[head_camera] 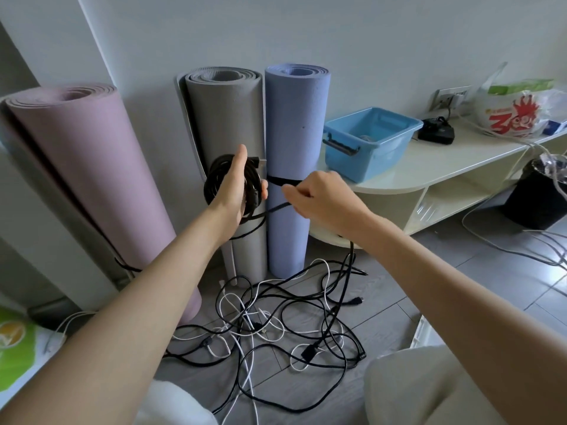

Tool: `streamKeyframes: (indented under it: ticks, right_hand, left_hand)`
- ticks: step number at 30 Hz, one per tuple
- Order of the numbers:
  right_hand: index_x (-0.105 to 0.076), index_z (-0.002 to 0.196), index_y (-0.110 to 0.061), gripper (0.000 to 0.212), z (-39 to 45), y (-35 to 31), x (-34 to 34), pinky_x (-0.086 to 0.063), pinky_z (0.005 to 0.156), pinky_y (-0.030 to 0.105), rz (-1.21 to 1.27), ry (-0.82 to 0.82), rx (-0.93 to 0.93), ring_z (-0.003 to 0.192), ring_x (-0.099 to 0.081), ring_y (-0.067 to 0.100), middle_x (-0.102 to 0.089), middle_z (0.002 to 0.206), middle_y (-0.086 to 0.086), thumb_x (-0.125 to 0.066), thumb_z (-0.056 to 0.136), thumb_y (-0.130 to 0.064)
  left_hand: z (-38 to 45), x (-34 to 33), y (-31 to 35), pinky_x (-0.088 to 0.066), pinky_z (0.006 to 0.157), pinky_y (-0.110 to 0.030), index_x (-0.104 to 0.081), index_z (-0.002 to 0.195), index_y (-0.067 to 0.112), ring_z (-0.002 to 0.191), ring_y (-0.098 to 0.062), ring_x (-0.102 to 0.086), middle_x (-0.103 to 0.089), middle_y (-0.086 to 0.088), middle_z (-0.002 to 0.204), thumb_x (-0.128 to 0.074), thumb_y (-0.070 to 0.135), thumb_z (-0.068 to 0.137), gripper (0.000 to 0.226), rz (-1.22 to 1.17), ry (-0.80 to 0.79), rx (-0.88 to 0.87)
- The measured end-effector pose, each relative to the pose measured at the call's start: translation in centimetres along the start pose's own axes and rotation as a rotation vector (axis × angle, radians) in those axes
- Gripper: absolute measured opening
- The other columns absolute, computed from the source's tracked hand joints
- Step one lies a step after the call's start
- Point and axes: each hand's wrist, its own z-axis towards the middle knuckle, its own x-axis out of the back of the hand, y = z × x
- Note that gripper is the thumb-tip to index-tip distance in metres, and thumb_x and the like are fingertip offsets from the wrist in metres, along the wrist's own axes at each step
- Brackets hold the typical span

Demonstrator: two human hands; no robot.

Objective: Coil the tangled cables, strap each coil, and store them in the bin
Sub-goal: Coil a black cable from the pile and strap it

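My left hand (237,187) grips a coil of black cable (214,176), held up in front of the rolled mats. My right hand (319,194) is curled and pinches the loose run of that same black cable (276,207), which stretches from the coil to my fingers and then hangs down to the floor. Below, a tangle of black and white cables (276,320) lies spread on the grey tiles. The light blue bin (368,142) stands on the pale table at the right, with something small inside it.
Three rolled mats lean on the wall: pink (92,167), grey (227,118), blue-violet (294,124) with a black strap. The cream table (445,167) carries a black device (437,130) and a plastic bag (518,111). A black basket (540,194) stands beyond.
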Motion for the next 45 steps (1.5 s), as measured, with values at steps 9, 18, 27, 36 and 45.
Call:
streamKeyframes:
  ticks: [9, 18, 27, 36, 45]
  right_hand:
    - [-0.030, 0.047, -0.009, 0.047, 0.7, 2.8, 2.3, -0.014, 0.040, 0.019, 0.120, 0.151, -0.111, 0.038, -0.017, 0.013, -0.019, 0.041, -0.005, -0.057, 0.084, -0.015]
    - [-0.027, 0.045, -0.016, 0.049, 0.8, 4.6, 2.3, -0.015, 0.039, 0.018, 0.239, 0.221, -0.204, 0.037, -0.016, 0.009, -0.023, 0.046, 0.002, -0.056, 0.085, -0.016]
    - [-0.037, 0.056, -0.015, 0.034, 0.7, 4.1, 1.4, -0.025, 0.044, 0.019, 0.820, 0.136, -0.465, 0.043, -0.032, 0.011, -0.034, 0.047, -0.002, -0.050, 0.087, -0.015]
    - [-0.033, 0.053, -0.014, 0.044, 0.2, 3.4, -1.8, -0.014, 0.035, 0.011, 0.759, -0.136, -0.534, 0.032, -0.021, 0.010, -0.030, 0.031, -0.008, -0.035, 0.097, -0.018]
    - [-0.054, 0.061, -0.007, 0.044, -1.3, -0.5, -1.7, -0.032, 0.047, 0.025, 0.012, -0.241, -0.142, 0.045, -0.038, 0.014, -0.043, 0.046, -0.004, -0.043, 0.095, -0.033]
  left_hand:
    - [-2.9, -2.0, -1.1, -0.044, 0.064, -0.021, -0.059, 0.090, 0.017, 0.054, -0.013, -0.050, -0.054, -0.001, 0.059, -0.051, 0.067, 0.077, 0.053, 0.300, -0.470, 0.158]
    - [-5.2, -4.2, 0.0, -0.047, 0.073, -0.022, -0.035, 0.061, 0.018, 0.041, -0.008, -0.026, -0.027, 0.004, 0.051, -0.048, 0.019, 0.096, 0.037, 0.556, -0.722, 0.041]
    - [-5.9, -4.5, 1.2, -0.044, 0.060, -0.016, -0.043, 0.072, 0.011, 0.033, -0.003, -0.023, -0.026, 0.011, 0.038, -0.049, 0.023, 0.090, 0.022, 0.301, -0.897, 0.138]
    - [-4.4, -4.2, 3.3, -0.045, 0.061, -0.014, -0.039, 0.072, 0.018, 0.034, -0.003, -0.031, -0.032, 0.012, 0.042, -0.047, 0.033, 0.089, 0.024, -0.436, -0.504, 0.014]
    - [-1.2, -1.9, 1.5, -0.037, 0.052, -0.020, -0.046, 0.083, 0.015, 0.050, -0.013, -0.043, -0.047, 0.000, 0.053, -0.043, 0.046, 0.094, 0.033, -0.337, -0.041, -0.052]
